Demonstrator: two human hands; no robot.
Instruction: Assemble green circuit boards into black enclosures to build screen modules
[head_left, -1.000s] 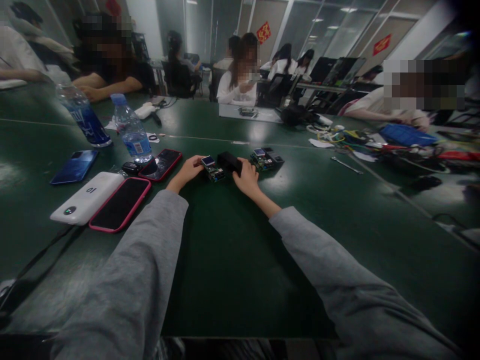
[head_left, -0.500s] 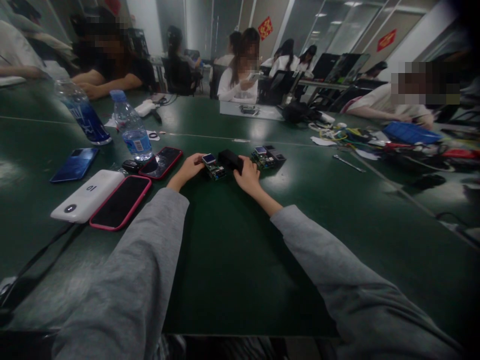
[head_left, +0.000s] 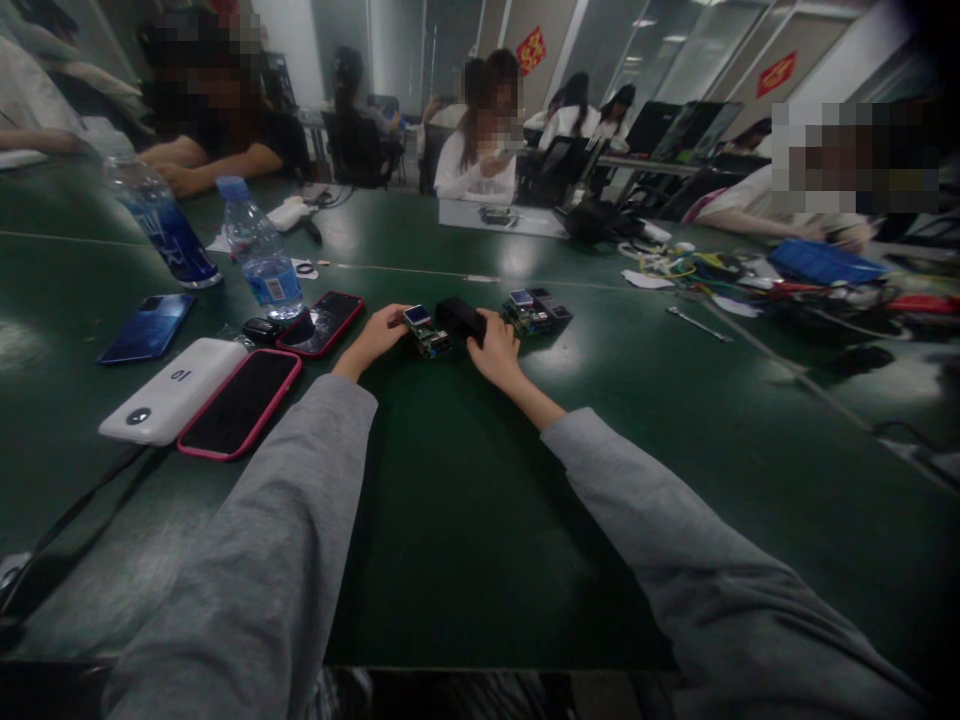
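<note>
Both my arms in grey sleeves reach across the dark green table (head_left: 465,520). My left hand (head_left: 379,337) has its fingers closed on the left edge of a small green circuit board (head_left: 424,333) with a little blue screen. My right hand (head_left: 495,352) is curled around a black box-shaped part (head_left: 458,318) that lies just right of the board. A second circuit board (head_left: 525,312) with a screen rests on the table a little further right, untouched.
Left of my hands lie a red-cased phone (head_left: 321,323), a pink-cased phone (head_left: 240,402), a white power bank (head_left: 171,390) and a blue phone (head_left: 146,327). Two water bottles (head_left: 259,255) stand behind. Cables and tools (head_left: 720,275) clutter the right; other people sit around.
</note>
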